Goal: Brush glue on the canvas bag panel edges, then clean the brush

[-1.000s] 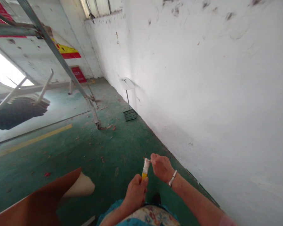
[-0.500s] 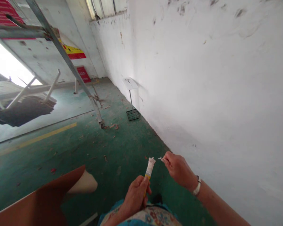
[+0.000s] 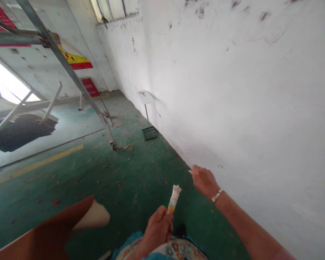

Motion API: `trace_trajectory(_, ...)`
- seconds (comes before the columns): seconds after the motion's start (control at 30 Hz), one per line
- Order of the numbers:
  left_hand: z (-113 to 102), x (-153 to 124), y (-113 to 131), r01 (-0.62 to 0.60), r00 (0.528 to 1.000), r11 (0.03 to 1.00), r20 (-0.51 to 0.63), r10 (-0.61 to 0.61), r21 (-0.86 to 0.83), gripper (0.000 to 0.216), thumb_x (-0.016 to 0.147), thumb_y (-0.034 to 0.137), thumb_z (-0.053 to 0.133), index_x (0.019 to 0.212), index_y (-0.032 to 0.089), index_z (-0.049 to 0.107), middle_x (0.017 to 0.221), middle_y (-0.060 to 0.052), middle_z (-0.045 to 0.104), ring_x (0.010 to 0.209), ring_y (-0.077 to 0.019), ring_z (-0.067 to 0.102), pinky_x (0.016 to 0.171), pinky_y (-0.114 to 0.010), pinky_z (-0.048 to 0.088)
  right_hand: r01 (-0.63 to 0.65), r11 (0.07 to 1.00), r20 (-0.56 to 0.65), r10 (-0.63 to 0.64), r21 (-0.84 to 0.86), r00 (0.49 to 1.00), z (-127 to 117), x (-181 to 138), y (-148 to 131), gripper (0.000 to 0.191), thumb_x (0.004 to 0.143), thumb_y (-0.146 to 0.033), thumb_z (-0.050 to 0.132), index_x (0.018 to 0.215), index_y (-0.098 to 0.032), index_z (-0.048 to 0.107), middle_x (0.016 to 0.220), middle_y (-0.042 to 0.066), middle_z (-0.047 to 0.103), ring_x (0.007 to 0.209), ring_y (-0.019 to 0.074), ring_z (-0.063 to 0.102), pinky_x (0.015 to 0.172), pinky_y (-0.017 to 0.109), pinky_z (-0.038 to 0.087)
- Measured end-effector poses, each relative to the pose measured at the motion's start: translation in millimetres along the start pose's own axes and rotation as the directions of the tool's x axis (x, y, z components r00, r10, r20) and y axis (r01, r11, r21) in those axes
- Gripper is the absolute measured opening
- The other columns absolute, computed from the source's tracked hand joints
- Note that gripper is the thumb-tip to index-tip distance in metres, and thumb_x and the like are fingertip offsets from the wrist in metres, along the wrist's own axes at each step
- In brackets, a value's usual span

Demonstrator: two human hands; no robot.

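Note:
My left hand (image 3: pixel 159 222) is closed around a slim stick-like thing with a yellow lower part and a white, ragged top (image 3: pixel 174 196). It points up and slightly right; I cannot tell its exact kind. Up and to the right of it, my right hand (image 3: pixel 204 180) is closed in a pinch, with a small white scrap (image 3: pixel 190 171) poking out from the fingertips. A gap lies between the scrap and the white top. A light band circles my right wrist.
A white wall (image 3: pixel 246 108) runs along the right. A small sign stand (image 3: pixel 150 133) stands on the green floor near it. At left are a metal frame (image 3: pixel 70 68), a stack of grey sheets (image 3: pixel 24 130) and a curled brown sheet (image 3: pixel 48 231). Debris dots the floor.
My right hand has moved up and slightly right, away from the ragged white top, with the small scrap in its fingers. The left hand has dropped slightly. The view has shifted a little.

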State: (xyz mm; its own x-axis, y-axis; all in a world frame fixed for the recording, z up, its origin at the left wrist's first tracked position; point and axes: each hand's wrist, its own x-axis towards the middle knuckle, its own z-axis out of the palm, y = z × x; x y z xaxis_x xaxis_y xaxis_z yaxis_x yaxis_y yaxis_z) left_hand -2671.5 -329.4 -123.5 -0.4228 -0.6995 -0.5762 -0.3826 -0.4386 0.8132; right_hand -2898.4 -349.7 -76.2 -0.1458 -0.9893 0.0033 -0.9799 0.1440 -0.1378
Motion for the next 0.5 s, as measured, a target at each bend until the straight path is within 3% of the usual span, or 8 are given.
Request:
trace_trajectory(0.1,-2,1,3,0.034,0.999,0.999,-0.031,-0.033,0.024,0.057,0.073,0.079,0.043,0.073,0.022,0.043,0.050,0.008,0.046,0.033,-0.0052,0.034,0.036,-0.021,0.021,0.082,0.996,0.000,-0.082,0.033,0.997,-11,-5,5,0.019,0.100,-0.020,0.038,0.088,-0.017,0.052,0.077,0.006,0.065,0.072,0.0191,0.064,0.058,0.029,0.031)
trace_trajectory(0.23,-1,4,5,0.036,0.997,0.996,-0.068,-0.031,0.079,0.054,0.075,0.076,0.044,0.071,0.022,0.043,0.047,0.008,0.047,0.033,-0.0059,0.037,0.036,-0.020,0.024,0.233,0.970,0.035,-0.236,0.066,0.971,-19,-26,-18,0.018,0.100,-0.022,0.039,0.088,-0.020,0.052,0.080,0.001,0.064,0.069,0.0159,0.062,0.057,0.029,0.030)
trace_trajectory(0.5,3,8,-2,-0.019,0.997,0.995,-0.066,0.026,0.099,0.042,0.080,0.063,0.047,0.072,0.023,0.041,0.046,0.009,0.046,0.034,-0.0071,0.037,0.037,-0.021,0.026,0.258,0.966,0.092,-0.257,0.003,0.962,-6,-25,-43,0.016,0.096,-0.014,0.039,0.091,-0.020,0.054,0.081,0.004,0.064,0.065,0.0200,0.064,0.051,0.030,0.029)
